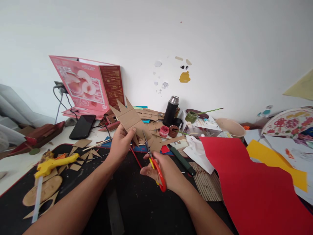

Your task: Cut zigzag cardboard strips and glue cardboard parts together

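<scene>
My left hand [123, 141] is closed on a brown piece of cardboard [129, 118], its thumb pressed on the front face. Pointed spikes are cut along the cardboard's upper edge. A pair of scissors [156, 171] with red and yellow handles sits in my right hand [166, 168], fingers curled round the handles. The scissor blades point up and away, at the cardboard's lower right edge; whether they bite into it I cannot tell. Cardboard scraps [156, 143] lie behind the blades. A dark green utility knife [182, 160] rests to the right of my right hand.
At left lie a yellow hot glue gun [55, 164], a black phone [82, 126] and small cardboard offcuts. A pink box [85, 86] stands against the wall. Behind my hands are a black thermos [170, 112] and paint jars [164, 131]. Red paper [256, 186] spreads at right.
</scene>
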Motion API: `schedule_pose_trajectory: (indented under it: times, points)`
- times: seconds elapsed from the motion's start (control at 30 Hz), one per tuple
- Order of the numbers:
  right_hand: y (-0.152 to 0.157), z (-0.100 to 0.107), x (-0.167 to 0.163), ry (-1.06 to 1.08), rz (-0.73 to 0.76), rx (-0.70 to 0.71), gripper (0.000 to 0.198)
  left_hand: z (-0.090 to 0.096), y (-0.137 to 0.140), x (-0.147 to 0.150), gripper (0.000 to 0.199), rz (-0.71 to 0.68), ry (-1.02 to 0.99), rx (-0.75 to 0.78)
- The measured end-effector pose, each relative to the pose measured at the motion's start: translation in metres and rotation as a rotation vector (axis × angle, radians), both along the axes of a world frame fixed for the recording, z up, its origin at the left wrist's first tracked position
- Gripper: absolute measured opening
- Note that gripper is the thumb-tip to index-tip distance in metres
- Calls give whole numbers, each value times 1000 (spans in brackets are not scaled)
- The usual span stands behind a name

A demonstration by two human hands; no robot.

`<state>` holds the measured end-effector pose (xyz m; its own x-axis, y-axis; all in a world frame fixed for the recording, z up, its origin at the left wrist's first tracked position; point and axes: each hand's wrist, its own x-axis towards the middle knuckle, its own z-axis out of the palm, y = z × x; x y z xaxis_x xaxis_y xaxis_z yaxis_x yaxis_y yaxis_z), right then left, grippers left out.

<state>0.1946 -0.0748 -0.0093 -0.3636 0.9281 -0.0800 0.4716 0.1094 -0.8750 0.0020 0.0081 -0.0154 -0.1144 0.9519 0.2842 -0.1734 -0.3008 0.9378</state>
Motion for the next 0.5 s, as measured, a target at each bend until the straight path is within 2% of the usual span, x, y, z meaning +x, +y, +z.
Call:
schedule_pose_trajectory:
  times: [0.17,0.3,0.37,0.5]
  points:
    - [-1,-3,-2,73,2,-60,66,1,0,0,33,-1,2,-1]
    - [-1,-12,-6,165,-78,-140,49,1,0,0,32,0,-9,0]
    - [-1,-13,-8,123,-118,-115,41,0,0,0,32,-2,-14,-1]
    - [0,-13,-7,25,-137,-21,38,-4,1,0,33,-13,-35,3]
